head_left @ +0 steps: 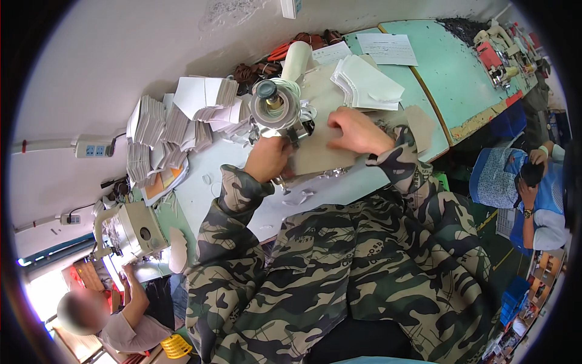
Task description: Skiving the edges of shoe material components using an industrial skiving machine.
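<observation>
A sewing-type machine [277,109] with a round head and dark knob stands before me on the table. My left hand [267,159] is closed right below its metal working parts; whatever its fingers grip is hidden. To the right, my right hand [362,130] hovers over the machine's beige flat bed [321,148], thumb and forefinger curved but apart, with nothing visible between them. Just beyond it lies a fanned stack of white cut pieces [368,84]. Thin white scraps [306,195] lie on the table by the near edge of the bed.
Bundled white pieces [148,130] are piled left of the machine. Dark brown bundles [248,74] lie behind it. Paper sheets [388,48] rest on the green table [436,79]. One person [136,309] works at another machine [136,233] at lower left; another person [539,188] sits at right.
</observation>
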The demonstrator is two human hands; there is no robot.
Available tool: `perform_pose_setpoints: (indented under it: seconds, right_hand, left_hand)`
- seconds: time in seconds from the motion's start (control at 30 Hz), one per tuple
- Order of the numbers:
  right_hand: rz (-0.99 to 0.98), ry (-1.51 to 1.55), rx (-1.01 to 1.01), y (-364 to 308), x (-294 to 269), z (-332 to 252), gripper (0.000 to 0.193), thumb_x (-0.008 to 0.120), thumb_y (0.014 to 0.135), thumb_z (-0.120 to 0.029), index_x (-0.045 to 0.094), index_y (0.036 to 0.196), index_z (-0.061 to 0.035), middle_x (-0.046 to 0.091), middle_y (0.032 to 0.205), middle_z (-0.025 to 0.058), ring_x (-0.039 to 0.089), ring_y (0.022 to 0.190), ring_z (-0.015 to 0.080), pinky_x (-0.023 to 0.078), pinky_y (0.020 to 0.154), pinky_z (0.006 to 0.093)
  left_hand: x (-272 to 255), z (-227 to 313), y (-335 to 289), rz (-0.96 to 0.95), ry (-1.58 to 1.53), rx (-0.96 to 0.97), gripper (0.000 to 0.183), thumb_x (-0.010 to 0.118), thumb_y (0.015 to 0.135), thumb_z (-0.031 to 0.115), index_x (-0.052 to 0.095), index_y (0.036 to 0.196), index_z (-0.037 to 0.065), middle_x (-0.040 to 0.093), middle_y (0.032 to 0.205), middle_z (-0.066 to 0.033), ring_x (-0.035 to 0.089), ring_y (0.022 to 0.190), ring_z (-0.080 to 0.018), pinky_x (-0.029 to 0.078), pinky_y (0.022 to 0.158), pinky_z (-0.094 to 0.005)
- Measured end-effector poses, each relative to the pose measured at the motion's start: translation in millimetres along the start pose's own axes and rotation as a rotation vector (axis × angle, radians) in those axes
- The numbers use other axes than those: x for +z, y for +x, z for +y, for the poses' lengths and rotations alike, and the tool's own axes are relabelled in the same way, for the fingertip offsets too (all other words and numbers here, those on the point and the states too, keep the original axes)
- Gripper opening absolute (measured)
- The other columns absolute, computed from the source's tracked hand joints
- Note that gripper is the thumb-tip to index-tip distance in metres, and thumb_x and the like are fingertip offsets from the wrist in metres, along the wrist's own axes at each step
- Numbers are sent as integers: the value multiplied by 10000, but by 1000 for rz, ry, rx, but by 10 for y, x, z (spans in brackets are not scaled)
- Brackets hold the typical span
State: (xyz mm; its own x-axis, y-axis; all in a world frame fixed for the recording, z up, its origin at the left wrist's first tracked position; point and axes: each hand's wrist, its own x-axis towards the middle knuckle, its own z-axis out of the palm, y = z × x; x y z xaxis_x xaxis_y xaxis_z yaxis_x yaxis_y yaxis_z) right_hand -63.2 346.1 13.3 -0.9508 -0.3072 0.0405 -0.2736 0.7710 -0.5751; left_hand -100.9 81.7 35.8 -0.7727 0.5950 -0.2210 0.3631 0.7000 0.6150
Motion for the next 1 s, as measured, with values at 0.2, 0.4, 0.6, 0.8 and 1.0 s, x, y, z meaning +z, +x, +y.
perform_pose_setpoints:
  seconds: [0.2,0.4,0.6,0.8,1.0]
  right_hand:
    - [328,113,27,68,-965,-228,246,783,728,-185,671,900,-51,637,886,128,631,780,308,487,664,395]
    - [159,-153,60,45,-859,446,516,776,799,-316,651,1203,-20,666,1172,167,635,1089,339,490,956,399]
    - [168,227,451,595,-525,1518,752,698,873,-467,493,1325,98,593,1284,276,585,1192,365,472,976,400]
    - [471,893,450,94,-174,1034,672,744,850,-347,502,1280,111,624,1203,187,607,1097,232,483,940,348]
    - [709,1141,515,-564,-382,564,646,726,868,-379,526,1286,71,625,1168,144,592,1053,197,473,917,335]
  left_hand:
    - [-7,129,-294,-204,-267,-195,260,548,956,217,666,887,-4,652,675,-159,620,460,-240,516,521,-361]
    - [606,566,-316,-175,-688,-6,460,672,915,198,511,1282,-26,681,965,-178,703,799,-215,549,704,-356]
    - [1122,841,837,511,-674,-33,680,726,863,324,422,1329,-67,555,1259,-280,576,1152,-378,470,953,-445]
    - [1048,818,1381,343,-695,97,770,772,841,282,366,1375,-96,561,1245,-220,591,1133,-297,488,957,-381]
    - [976,1082,1094,337,-1216,-97,778,828,773,179,369,1346,-80,554,1240,-241,614,1073,-272,539,883,-365]
